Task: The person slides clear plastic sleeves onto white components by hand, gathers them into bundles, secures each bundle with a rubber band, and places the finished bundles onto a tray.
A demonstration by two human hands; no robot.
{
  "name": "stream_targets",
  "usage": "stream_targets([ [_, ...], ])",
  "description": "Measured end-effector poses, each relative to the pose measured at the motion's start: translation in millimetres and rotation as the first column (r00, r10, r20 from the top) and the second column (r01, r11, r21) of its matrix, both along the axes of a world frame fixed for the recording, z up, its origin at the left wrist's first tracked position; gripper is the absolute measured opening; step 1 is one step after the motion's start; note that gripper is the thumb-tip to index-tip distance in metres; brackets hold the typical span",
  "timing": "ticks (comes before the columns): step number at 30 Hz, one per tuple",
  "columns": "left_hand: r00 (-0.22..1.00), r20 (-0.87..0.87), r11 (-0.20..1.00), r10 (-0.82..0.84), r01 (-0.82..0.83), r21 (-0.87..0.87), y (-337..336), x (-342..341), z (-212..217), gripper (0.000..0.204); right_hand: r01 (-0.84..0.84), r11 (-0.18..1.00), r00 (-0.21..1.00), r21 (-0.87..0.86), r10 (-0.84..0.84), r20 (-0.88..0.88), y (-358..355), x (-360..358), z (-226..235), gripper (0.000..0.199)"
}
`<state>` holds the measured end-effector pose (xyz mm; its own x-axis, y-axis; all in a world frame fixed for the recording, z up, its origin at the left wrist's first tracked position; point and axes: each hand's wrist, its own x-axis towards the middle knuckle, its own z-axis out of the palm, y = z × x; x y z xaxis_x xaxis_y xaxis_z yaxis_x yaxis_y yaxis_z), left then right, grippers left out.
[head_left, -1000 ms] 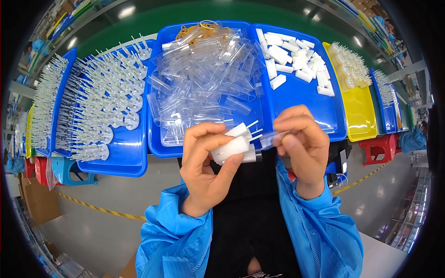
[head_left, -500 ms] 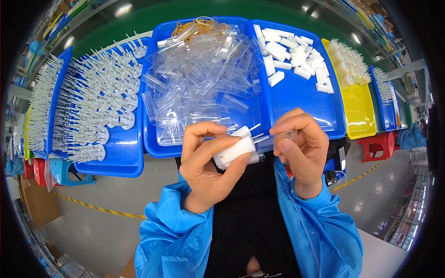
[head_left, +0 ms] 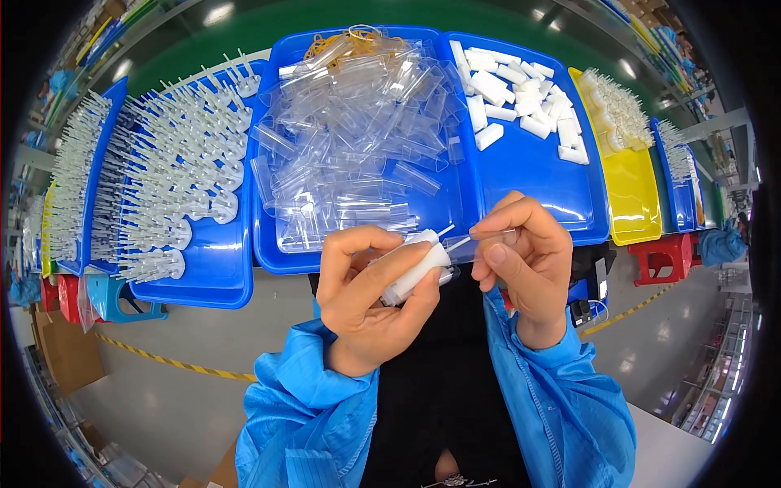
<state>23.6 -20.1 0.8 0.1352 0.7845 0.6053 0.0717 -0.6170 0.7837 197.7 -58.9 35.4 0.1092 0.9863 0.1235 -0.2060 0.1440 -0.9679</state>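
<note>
My left hand (head_left: 358, 305) is closed around a white block (head_left: 421, 271), which looks like foam. Two thin white rods (head_left: 447, 230) stick out past the block, pointing up and to the right. Between the thumb and fingers of my right hand (head_left: 533, 264) is a clear plastic sleeve (head_left: 498, 237). Its left end lies at the tip of the lower rod; whether the rod is inside it I cannot tell. My left fingers hide part of the block.
Ahead is a blue tray (head_left: 264, 236) piled with clear plastic sleeves (head_left: 350, 138) and yellow rubber bands (head_left: 321, 45). Another blue tray (head_left: 537, 191) holds white blocks (head_left: 521, 93). White pronged parts (head_left: 179, 163) fill trays at left; a yellow tray (head_left: 630, 195) stands right.
The clear sleeve in my right hand now shows more plainly and reaches the lower rod. My left hand has tilted the white block slightly, with its fingers further over it.
</note>
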Motion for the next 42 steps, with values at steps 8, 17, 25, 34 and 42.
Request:
stream_targets([
  [8,1.000,0.009,1.000,-0.003,0.003,-0.006,0,0,-1,0.029,0.113,0.991,0.988,0.074,-0.120,0.096,2,-8,-5,0.018],
  [17,0.996,-0.052,0.997,-0.069,0.068,-0.027,2,-3,-1,0.025,0.020,0.982,0.937,0.190,-0.085,0.340,4,1,1,0.021],
  [25,0.993,-0.004,0.990,-0.117,0.117,-0.080,6,-3,3,0.025,0.031,0.967,0.922,0.251,-0.125,0.366,3,-2,-2,0.024],
  [34,0.993,-0.038,0.989,-0.111,0.106,-0.106,5,-4,0,0.024,0.092,0.973,0.886,0.213,-0.177,0.428,4,-5,-3,0.026],
  [42,0.995,-0.024,0.994,-0.096,0.095,-0.051,6,-3,-2,0.025,0.110,0.962,0.880,0.252,-0.212,0.425,5,-8,-7,0.025],
])
